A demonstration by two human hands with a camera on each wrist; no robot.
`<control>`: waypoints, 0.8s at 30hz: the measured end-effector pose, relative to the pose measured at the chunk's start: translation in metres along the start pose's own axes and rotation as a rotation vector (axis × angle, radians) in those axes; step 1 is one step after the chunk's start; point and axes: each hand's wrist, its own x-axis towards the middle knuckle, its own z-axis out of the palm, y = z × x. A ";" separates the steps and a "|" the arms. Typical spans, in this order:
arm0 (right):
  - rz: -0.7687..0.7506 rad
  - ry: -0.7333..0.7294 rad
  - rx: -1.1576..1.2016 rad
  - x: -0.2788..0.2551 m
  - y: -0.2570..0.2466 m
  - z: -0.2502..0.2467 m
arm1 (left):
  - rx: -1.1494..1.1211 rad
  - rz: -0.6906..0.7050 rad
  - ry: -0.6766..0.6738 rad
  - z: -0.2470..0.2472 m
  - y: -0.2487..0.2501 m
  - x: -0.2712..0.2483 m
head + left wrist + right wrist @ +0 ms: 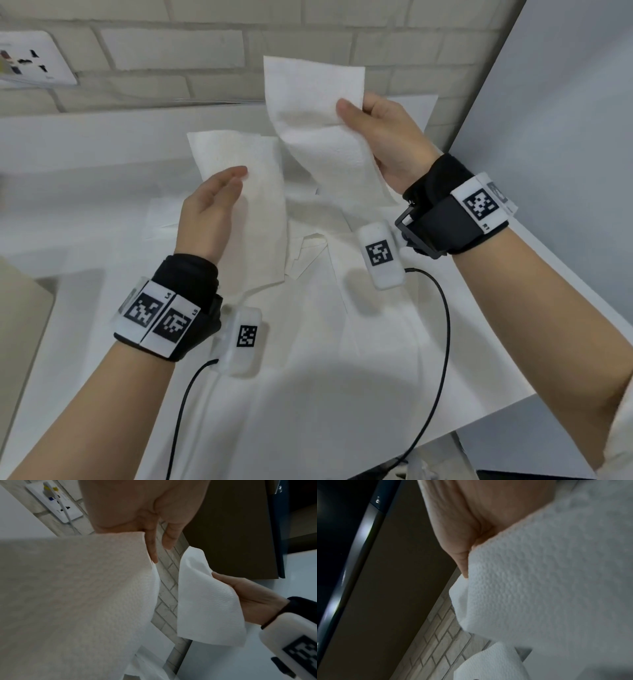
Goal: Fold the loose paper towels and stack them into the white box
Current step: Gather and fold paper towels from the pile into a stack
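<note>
My left hand holds a white paper towel upright above the table, and the sheet hangs past the wrist. In the left wrist view this towel covers the palm, with straight fingers beyond its edge. My right hand pinches a second paper towel between thumb and fingers, higher and further back. The right wrist view shows that sheet draped under the hand. The two sheets look separate. Several loose towels lie spread on the table below. I cannot make out a white box.
A brick wall with a socket plate runs behind the white table. A grey panel rises on the right. The table's front right edge is near. Black cables trail from the wrist cameras.
</note>
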 end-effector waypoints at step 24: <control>0.362 -0.182 -0.661 -0.025 0.041 -0.012 | -0.038 -0.095 0.044 0.012 0.001 -0.015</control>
